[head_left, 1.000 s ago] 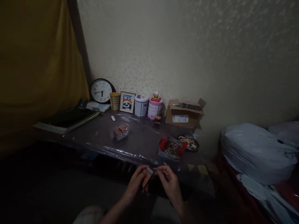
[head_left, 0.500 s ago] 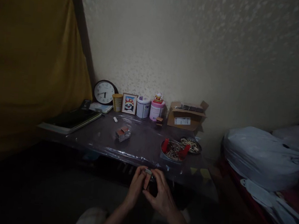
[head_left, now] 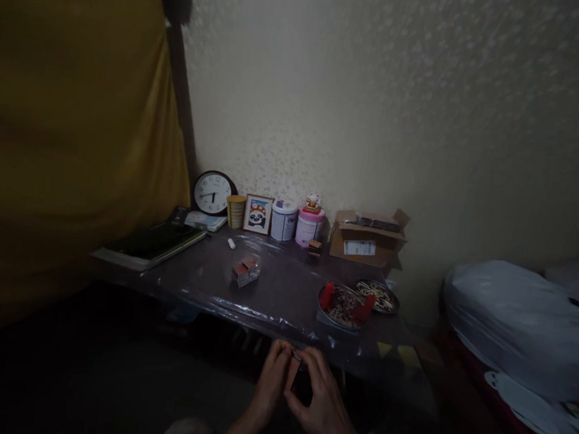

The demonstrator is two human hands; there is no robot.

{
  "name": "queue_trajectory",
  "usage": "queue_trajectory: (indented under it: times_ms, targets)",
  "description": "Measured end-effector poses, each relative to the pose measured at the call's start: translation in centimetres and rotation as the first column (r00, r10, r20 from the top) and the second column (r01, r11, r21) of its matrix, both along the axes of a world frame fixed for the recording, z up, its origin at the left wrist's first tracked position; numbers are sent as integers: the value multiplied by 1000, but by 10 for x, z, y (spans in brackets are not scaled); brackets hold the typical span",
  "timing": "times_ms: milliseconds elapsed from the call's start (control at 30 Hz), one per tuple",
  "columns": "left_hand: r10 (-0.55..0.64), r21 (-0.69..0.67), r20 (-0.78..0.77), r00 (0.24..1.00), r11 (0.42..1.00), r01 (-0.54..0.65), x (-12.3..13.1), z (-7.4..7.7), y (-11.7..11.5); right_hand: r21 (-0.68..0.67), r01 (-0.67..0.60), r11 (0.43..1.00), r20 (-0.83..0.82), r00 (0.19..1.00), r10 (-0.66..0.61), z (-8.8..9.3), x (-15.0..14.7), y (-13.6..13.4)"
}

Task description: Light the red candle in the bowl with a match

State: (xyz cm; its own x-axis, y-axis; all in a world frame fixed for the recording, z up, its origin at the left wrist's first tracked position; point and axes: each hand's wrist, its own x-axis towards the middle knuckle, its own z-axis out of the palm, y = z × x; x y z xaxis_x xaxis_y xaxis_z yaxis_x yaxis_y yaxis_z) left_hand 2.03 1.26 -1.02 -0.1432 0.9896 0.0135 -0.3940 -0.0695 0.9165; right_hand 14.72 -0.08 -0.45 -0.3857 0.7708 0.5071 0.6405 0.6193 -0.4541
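Below the table's front edge, both hands hold a small reddish matchbox [head_left: 292,372] between them. My left hand [head_left: 272,381] is closed around its left side, fingertips at the top end. My right hand [head_left: 319,394] pinches it from the right, with fingers at the upper end and the thumb lower down. Fingers hide most of the box, and the dim light blurs its details. On the table, a small stack of similar reddish boxes [head_left: 246,270] sits in clear plastic wrap. To the right stands a round tin [head_left: 344,306] with dark-tipped bits and red pieces.
A second round dish [head_left: 377,296] of pale sticks touches the tin's far side. An open cardboard box [head_left: 368,240], lidded tubs [head_left: 283,221], a framed picture [head_left: 258,214] and a clock [head_left: 214,192] line the wall. A large book [head_left: 151,249] lies left; white bags [head_left: 516,322] are piled right.
The whole scene has shifted right and down as my head turned. Both hands still hold the matchbox, whose pale end now shows less between my fingers.
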Motion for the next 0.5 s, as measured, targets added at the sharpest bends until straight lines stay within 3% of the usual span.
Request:
queue_trajectory:
  times_ms: [200,333,500]
  targets:
    - [26,19,-16,1000,999,-26,1,-3,-1,24,-28,999,-48,998,29,3,-2,-2]
    - [3,34,-45,999,999,-2,-4,1,-1,-44,-24,999,-154,988,17,12,0,4]
    - [-150,73,-138,979,984,161,-12,16,-5,-195,37,980,-324,941,-100,17,13,17]
